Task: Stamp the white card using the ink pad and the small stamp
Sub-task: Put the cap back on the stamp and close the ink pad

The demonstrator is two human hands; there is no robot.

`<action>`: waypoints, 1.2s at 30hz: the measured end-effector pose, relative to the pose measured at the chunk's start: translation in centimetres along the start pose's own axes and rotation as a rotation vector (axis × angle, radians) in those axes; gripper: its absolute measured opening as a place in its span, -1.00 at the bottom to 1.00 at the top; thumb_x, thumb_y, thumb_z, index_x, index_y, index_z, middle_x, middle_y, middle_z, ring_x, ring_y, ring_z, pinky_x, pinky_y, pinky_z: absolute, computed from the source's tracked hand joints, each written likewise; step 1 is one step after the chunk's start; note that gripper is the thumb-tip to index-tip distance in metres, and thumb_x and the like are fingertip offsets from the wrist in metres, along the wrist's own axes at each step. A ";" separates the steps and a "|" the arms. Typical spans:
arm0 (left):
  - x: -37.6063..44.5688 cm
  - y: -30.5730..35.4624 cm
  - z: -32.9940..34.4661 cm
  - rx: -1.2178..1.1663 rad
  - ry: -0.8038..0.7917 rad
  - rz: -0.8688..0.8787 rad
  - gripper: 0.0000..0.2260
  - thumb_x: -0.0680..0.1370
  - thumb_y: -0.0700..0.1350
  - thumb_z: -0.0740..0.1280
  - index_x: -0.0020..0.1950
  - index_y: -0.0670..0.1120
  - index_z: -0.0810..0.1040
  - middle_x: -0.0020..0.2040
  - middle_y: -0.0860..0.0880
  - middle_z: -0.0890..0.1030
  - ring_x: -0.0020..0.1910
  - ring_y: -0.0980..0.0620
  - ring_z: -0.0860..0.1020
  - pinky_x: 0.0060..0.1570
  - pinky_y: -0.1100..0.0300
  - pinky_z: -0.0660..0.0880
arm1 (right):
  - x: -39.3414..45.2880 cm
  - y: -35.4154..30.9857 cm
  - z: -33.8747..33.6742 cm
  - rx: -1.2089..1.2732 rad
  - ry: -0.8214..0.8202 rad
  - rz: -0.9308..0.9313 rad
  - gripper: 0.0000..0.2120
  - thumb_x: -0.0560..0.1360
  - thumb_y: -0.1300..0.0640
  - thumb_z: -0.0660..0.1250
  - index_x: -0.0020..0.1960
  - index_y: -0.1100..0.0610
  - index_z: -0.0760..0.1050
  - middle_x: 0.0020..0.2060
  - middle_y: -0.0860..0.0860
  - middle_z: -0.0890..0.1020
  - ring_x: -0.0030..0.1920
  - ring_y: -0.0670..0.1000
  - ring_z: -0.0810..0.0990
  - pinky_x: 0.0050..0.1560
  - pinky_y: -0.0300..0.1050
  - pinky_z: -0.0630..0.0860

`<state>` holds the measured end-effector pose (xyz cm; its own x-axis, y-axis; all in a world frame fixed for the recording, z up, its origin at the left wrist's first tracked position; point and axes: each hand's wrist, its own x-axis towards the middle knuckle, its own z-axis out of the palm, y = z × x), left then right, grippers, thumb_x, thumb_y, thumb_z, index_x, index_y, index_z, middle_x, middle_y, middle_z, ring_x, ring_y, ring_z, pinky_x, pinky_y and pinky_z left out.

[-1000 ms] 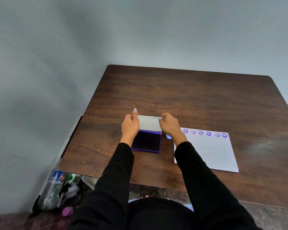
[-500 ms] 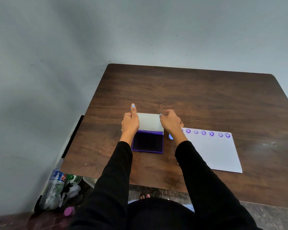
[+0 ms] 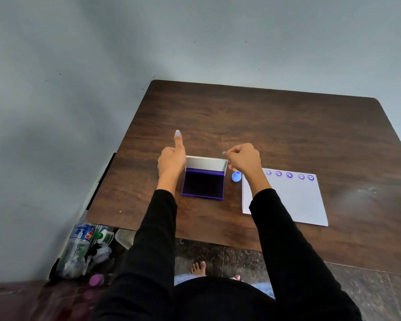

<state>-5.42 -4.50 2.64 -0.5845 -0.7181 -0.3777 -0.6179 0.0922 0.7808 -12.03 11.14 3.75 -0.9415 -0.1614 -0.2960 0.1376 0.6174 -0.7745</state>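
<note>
The open purple ink pad (image 3: 203,184) lies between both hands, its white lid (image 3: 206,163) raised. The left hand (image 3: 171,162) grips the lid's left edge, thumb extended; the right hand (image 3: 242,159) pinches its right corner. The small blue stamp (image 3: 236,176) stands below the right hand, beside the white rectangular card (image 3: 292,200) bearing purple smiley prints.

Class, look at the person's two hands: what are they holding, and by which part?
Both hands are on the ink pad's raised lid: the left hand at its left end, the right hand at its right end. The small blue stamp lies unheld on the table.
</note>
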 end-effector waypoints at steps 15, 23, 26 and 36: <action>-2.0 -2.3 -0.8 -0.014 -0.109 -0.144 -0.26 0.50 0.38 0.02 0.36 -0.21 0.38 0.26 -0.20 0.54 0.21 -0.19 0.52 0.28 -0.12 0.41 | -1.9 1.2 1.1 -0.170 -0.275 0.179 -0.90 0.32 0.40 0.38 -0.17 0.30 0.56 -0.32 0.26 0.68 -0.33 0.14 0.69 -0.04 -0.02 0.65; -1.9 -3.6 -0.1 0.051 -0.126 -0.149 -0.32 0.51 0.34 0.09 0.31 -0.22 0.42 0.26 -0.20 0.53 0.21 -0.18 0.50 0.25 -0.08 0.45 | -2.4 2.2 2.0 -0.228 -0.244 0.178 -0.86 0.33 0.35 0.42 -0.13 0.27 0.53 -0.18 0.26 0.67 -0.48 0.07 0.63 -0.50 -0.17 0.60; -1.9 -3.8 0.3 0.069 -0.140 -0.146 -0.34 0.52 0.32 0.09 0.28 -0.24 0.44 0.27 -0.19 0.52 0.22 -0.18 0.50 0.26 -0.07 0.43 | -2.4 2.4 2.4 -0.235 -0.249 0.183 -0.83 0.32 0.31 0.45 -0.11 0.24 0.53 -0.13 0.23 0.67 -0.41 0.08 0.66 -0.45 -0.18 0.61; -1.7 -3.9 0.8 0.123 -0.128 -0.110 -0.35 0.53 0.31 0.08 0.23 -0.25 0.47 0.24 -0.20 0.54 0.22 -0.20 0.50 0.26 -0.09 0.44 | -2.1 3.5 3.4 -0.234 -0.230 0.158 -0.77 0.30 0.34 0.43 -0.05 0.27 0.55 -0.12 0.23 0.66 -0.17 0.18 0.68 -0.05 0.02 0.65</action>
<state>-2.38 -3.07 -0.15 -0.5668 -0.6361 -0.5236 -0.7368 0.1069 0.6676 -8.55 11.03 -0.20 -0.8165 -0.2024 -0.5406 0.1770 0.8036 -0.5682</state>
